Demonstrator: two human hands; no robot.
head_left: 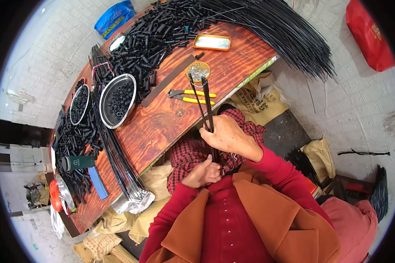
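Note:
My right hand (229,138) grips two thin black rods (202,103) near their middle; their capped tips point up over the wooden table (162,127). My left hand (202,173) is closed around the lower end of the same rods, close to my chest above a red plaid cloth (184,153) on my lap. Yellow-handled pliers (191,96) lie on the table just left of the rod tips. A small round tin (199,70) of tiny metal parts sits beyond them.
A heap of short black tubes (153,39) covers the far table, with two metal bowls (117,100) of black rings at left. A big sheaf of long black rods (285,30) fans off the right edge. An orange tray (212,42), green can (77,162) and sacks below.

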